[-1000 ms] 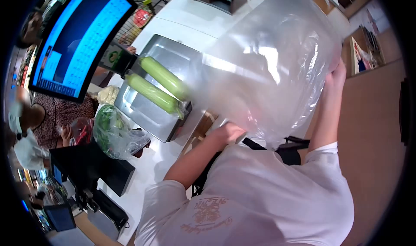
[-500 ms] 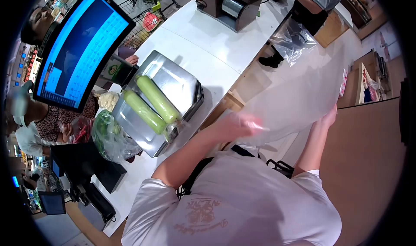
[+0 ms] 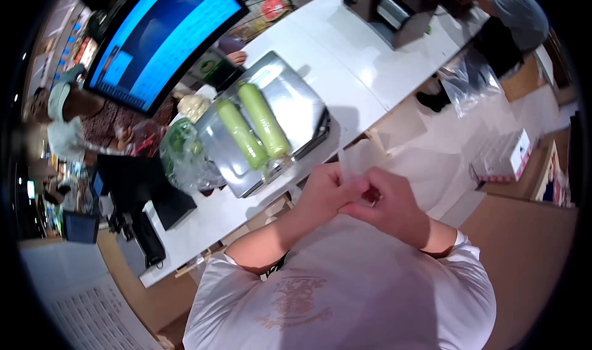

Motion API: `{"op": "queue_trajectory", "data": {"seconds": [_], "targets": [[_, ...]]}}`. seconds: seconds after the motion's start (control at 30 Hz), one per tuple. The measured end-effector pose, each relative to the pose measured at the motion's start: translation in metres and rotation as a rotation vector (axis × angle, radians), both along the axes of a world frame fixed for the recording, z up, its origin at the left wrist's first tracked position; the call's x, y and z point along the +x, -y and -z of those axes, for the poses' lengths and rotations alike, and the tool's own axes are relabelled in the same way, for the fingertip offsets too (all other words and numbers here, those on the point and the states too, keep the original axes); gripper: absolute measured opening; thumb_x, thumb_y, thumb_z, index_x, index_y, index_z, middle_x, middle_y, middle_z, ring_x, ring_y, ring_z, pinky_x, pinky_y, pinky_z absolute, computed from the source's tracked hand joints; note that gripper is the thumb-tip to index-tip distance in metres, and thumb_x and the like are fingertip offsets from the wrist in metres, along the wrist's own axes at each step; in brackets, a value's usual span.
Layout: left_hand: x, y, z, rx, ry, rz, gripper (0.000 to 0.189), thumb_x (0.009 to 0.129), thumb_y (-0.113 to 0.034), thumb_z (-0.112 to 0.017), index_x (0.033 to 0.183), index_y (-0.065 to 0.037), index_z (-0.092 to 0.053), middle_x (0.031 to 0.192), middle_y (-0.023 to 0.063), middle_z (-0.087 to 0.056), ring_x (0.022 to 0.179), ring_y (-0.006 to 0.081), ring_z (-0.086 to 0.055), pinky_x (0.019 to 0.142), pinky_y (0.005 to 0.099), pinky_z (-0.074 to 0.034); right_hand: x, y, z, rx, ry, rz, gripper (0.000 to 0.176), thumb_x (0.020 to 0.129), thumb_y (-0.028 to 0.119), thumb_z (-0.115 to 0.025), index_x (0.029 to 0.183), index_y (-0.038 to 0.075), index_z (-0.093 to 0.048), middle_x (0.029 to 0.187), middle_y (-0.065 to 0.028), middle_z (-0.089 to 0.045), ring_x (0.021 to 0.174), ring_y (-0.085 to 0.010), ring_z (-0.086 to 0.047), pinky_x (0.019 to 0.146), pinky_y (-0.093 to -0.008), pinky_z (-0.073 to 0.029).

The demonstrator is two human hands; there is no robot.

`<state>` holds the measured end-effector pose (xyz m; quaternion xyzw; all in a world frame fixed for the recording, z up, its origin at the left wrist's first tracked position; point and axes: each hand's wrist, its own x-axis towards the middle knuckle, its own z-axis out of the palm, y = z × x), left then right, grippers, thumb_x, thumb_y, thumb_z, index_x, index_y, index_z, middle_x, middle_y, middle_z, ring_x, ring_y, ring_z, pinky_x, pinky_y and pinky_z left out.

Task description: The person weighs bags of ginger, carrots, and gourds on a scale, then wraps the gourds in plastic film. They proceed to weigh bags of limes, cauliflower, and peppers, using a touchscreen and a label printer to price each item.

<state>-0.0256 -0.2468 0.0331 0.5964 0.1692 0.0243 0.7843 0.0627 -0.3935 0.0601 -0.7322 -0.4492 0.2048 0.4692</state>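
Observation:
Both hands are together in front of the chest, at the edge of a thin translucent plastic bag [image 3: 413, 168]. My left hand [image 3: 330, 196] pinches the bag's edge. My right hand [image 3: 391, 208] has its fingers curled against the left one, also pinching the bag. The bag hangs away from me, above the floor beyond the counter edge. Two long green vegetables in clear wrap, one [image 3: 264, 119] beside the other [image 3: 240, 134], lie on a steel scale [image 3: 299, 109] to the left of my hands.
A blue-lit monitor [image 3: 163, 35] stands behind the scale on the white counter [image 3: 345, 48]. Left of the scale lies a bag of green vegetables [image 3: 188, 156]. A box [image 3: 505, 156] is at the right. People stand across the counter, and another person is at the upper right.
My hands, held apart before with the bag spread between them, have come together at its edge. The view has shifted, so the counter and scale appear farther right.

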Motion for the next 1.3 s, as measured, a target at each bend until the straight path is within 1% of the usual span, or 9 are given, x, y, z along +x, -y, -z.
{"op": "queue_trajectory", "data": {"seconds": [0.07,0.2,0.27,0.37,0.53,0.87,1.1,1.23,1.3], "targets": [[-0.032,-0.014,-0.005,-0.06,0.089,-0.11,0.023,0.08,-0.016,-0.075,0.067,-0.001,-0.062,0.064,0.0041,-0.06,0.06,0.0078,-0.055,0.054,0.0241,-0.044,-0.009,-0.018,0.01,0.119,0.188,-0.252,0.016,0.08,0.016,-0.07,0.089,0.007,-0.061,0.077,-0.009,-0.059,0.063,-0.0273,-0.057,0.058,-0.0357,-0.048],[-0.126,-0.058,-0.051,0.571,0.211,-0.078,0.022,0.076,0.004,-0.069,0.062,-0.003,-0.054,0.068,0.005,-0.064,0.061,0.012,-0.059,0.054,0.0256,-0.045,-0.034,-0.052,-0.023,0.33,0.226,-0.399,0.01,0.082,0.009,-0.066,0.091,0.006,-0.062,0.077,-0.0089,-0.061,0.068,-0.0292,-0.061,0.058,-0.0358,-0.049],[-0.19,-0.063,-0.055,0.37,0.245,-0.424,0.034,0.078,0.008,-0.065,0.057,-0.005,-0.04,0.073,0.008,-0.063,0.063,0.0118,-0.059,0.056,0.026,-0.047,-0.041,-0.068,-0.047,0.278,0.203,-0.449,0.01,0.083,0.008,-0.064,0.092,0.005,-0.062,0.077,-0.01,-0.061,0.068,-0.0301,-0.061,0.058,-0.0361,-0.049],[-0.222,-0.038,-0.082,0.508,0.194,-0.89,0.025,0.078,0.004,-0.065,0.063,-0.005,-0.048,0.074,0.0106,-0.062,0.064,0.0147,-0.06,0.062,0.0263,-0.049,-0.072,-0.107,-0.062,0.267,0.104,-0.738,0.01,0.085,0.006,-0.061,0.095,0.003,-0.062,0.077,-0.0119,-0.061,0.07,-0.0311,-0.061,0.06,-0.0368,-0.05],[-0.278,-0.009,-0.091,0.646,-0.14,-0.804,0.011,0.081,-0.002,-0.064,0.091,0.0,-0.068,0.079,0.0085,-0.068,0.071,0.0141,-0.063,0.067,0.0252,-0.049,-0.159,-0.162,-0.058,0.279,-0.04,-1.076,0.016,0.086,0.005,-0.058,0.101,0.002,-0.061,0.083,-0.0149,-0.064,0.074,-0.0335,-0.062,0.065,-0.0383,-0.051],[-0.384,0.041,-0.038,0.366,-0.289,-1.302,0.015,0.09,-0.003,-0.055,0.098,0.003,-0.067,0.077,0.0025,-0.065,0.07,0.0076,-0.057,0.064,0.022,-0.045,-0.277,-0.195,-0.018,0.18,0.013,-1.345,0.02,0.086,0.004,-0.056,0.105,0.003,-0.063,0.082,-0.0153,-0.066,0.072,-0.0315,-0.064,0.065,-0.0358,-0.052],[-0.419,0.052,0.015,-0.187,0.453,-1.696,0.015,0.09,-0.004,-0.058,0.077,-0.008,-0.052,0.068,-0.0025,-0.055,0.059,0.0105,-0.052,0.053,0.0275,-0.044,-0.317,-0.225,0.023,-0.229,-0.501,-1.325,0.009,0.092,0.009,-0.055,0.088,0.001,-0.057,0.082,-0.0042,-0.065,0.072,-0.0081,-0.059,0.063,-0.0244,-0.047],[-0.422,0.051,0.006,-0.156,0.114,-2.228,0.008,0.086,-0.004,-0.061,0.094,-0.005,-0.061,0.074,0.0023,-0.062,0.068,0.0154,-0.061,0.059,0.0268,-0.049,-0.315,-0.248,0.024,-0.23,-0.819,-1.26,0.009,0.094,0.01,-0.053,0.088,0.003,-0.052,0.091,-0.006,-0.065,0.08,-0.0097,-0.06,0.069,-0.025,-0.049],[-0.436,0.06,0.014,0.022,0.017,-2.077,0.017,0.084,-0.002,-0.061,0.101,-0.004,-0.061,0.076,0.0066,-0.063,0.068,0.0205,-0.063,0.061,0.0278,-0.051,-0.313,-0.252,0.022,-0.214,-0.751,-1.262,0.011,0.094,0.013,-0.052,0.088,0.005,-0.05,0.089,-0.0069,-0.065,0.078,-0.0127,-0.061,0.065,-0.0253,-0.049]]}}
